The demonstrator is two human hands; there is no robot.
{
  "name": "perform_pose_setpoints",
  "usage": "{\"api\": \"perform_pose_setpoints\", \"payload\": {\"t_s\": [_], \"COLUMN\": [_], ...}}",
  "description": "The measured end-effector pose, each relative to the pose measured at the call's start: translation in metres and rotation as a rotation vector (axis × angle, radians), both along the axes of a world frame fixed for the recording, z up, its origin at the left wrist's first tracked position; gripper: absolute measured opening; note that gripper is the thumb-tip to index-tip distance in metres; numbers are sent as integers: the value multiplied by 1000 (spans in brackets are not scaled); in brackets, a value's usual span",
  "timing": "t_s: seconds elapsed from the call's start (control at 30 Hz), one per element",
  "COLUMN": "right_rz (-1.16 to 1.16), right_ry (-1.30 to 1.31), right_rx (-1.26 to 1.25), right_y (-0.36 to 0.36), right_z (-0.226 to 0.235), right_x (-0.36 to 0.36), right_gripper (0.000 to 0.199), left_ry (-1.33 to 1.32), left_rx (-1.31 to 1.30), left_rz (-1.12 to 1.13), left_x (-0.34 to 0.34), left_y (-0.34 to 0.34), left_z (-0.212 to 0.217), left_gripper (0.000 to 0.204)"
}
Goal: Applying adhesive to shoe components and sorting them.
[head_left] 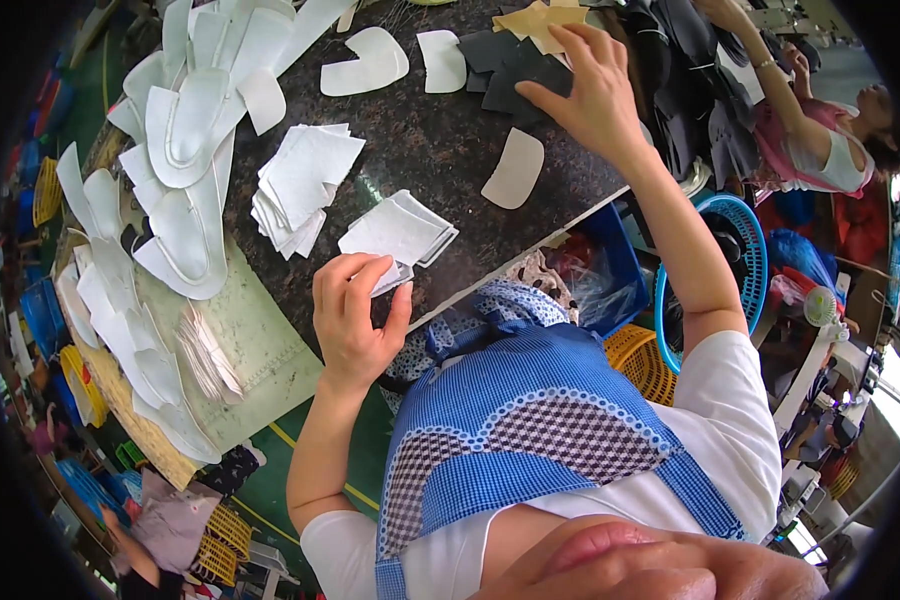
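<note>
My left hand (355, 315) is at the near edge of the dark speckled table, its fingers and thumb around the near corner of a small stack of white cut pieces (395, 228). My right hand (600, 95) is stretched to the far right, fingers spread and thumb apart. Its fingertips touch or hover over tan cut pieces (535, 22), with black cut pieces (520, 75) beneath; contact is hard to tell. A single off-white piece with rounded corners (514, 170) lies between my hands. Left of the small stack is a larger fanned pile of white pieces (305, 185).
White curved shoe-upper parts (185, 130) overlap along the table's left side, beside a pale green mat (270, 350). Bundled black parts (685, 80) hang at the right. A blue round basket (760, 255) and an orange basket (642, 362) stand below. A co-worker (820, 140) sits at far right.
</note>
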State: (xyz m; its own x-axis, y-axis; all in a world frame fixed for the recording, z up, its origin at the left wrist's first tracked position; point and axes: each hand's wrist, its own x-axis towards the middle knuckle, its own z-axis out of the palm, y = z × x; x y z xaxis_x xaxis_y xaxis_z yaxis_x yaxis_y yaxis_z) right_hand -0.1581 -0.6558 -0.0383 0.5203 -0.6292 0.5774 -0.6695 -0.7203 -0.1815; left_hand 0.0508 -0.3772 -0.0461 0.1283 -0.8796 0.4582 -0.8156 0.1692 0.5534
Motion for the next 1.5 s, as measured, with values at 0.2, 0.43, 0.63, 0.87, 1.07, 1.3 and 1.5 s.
{"api": "perform_pose_setpoints", "payload": {"t_s": [0.2,0.43,0.63,0.87,1.07,1.3,1.5], "right_rz": [149,144,65,211,878,408,428], "right_ry": [6,-527,-494,-569,-88,-299,-34], "right_rx": [-169,729,1217,1258,663,2003,1665], "right_y": [-10,2,8,25,98,136,121], "right_z": [-4,17,25,39,46,20,30], "right_x": [-2,-19,-24,-30,-11,-4,44], "right_gripper": [21,13,22,12,27,37,30], "left_ry": [-32,520,956,1336,1591,1413,1162], "left_rx": [-52,44,298,493,814,575,530], "left_rz": [20,4,-121,-201,-178,45,264], "left_x": [9,2,-13,-13,-12,-19,5], "left_y": [-7,-25,-67,-80,-38,38,24], "left_z": [14,16,29,29,27,21,29], "left_gripper": [29,25,25,41,25,14,22]}}
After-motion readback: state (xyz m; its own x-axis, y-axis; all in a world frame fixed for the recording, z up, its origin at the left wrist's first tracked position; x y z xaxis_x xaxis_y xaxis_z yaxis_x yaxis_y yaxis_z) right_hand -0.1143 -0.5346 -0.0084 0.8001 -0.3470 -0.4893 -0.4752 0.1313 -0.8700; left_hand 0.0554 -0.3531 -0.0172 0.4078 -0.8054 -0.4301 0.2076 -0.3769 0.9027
